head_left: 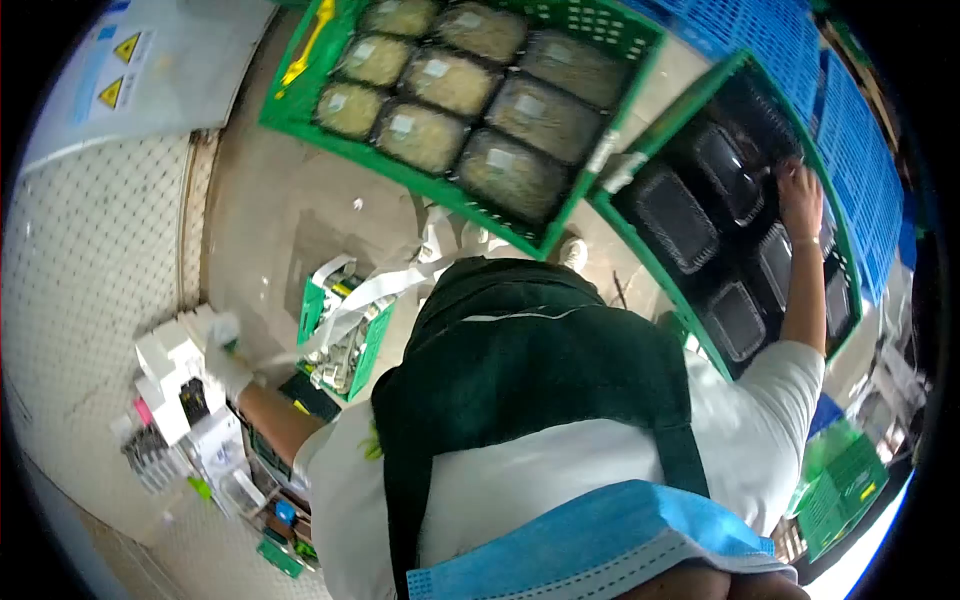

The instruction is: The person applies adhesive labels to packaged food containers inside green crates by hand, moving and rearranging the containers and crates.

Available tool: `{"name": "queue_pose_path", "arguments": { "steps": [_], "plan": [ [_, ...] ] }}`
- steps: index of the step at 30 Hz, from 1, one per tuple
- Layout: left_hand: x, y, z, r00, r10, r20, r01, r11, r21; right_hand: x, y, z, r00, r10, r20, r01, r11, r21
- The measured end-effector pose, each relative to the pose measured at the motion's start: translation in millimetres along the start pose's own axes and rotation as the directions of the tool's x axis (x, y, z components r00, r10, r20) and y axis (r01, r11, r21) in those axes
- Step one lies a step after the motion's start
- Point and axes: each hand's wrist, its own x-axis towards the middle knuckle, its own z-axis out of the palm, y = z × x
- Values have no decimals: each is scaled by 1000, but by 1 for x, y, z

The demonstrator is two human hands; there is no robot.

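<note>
My right hand (800,200) reaches into a green crate (655,260) at the right, its fingers curled at the rim of a black plastic tray (735,175). Several more such trays lie in that crate. At the left, my left hand (230,368), in a white glove, is stretched out beside white box-shaped machines (170,360). Its fingers are blurred, and I cannot make out whether they hold anything. Ahead, a second green crate (400,160) carries several lidded food trays (450,82) with pale contents and white labels.
A small green basket (372,350) of rolls and other items stands between my left arm and apron, with a white strip (385,285) trailing over it. Blue plastic crates (860,170) line the right. A metal cabinet (150,70) with warning signs stands upper left.
</note>
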Motion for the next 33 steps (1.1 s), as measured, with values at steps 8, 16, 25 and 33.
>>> {"name": "queue_pose_path", "arguments": {
  "steps": [8,16,25,33],
  "plan": [
    [-13,14,251,828,348,440,-299,937,-181,117,-283,-189,989,138,48,-84,274,958],
    [85,-15,269,707,263,657,68,899,-433,240,-551,-265,991,-132,17,4,160,987],
    [135,-19,232,226,299,927,262,898,-354,255,-584,-265,913,-372,169,-129,130,983],
    [146,-8,240,194,-301,933,352,910,220,301,-583,-245,902,-424,83,-12,167,986]
  ]
}}
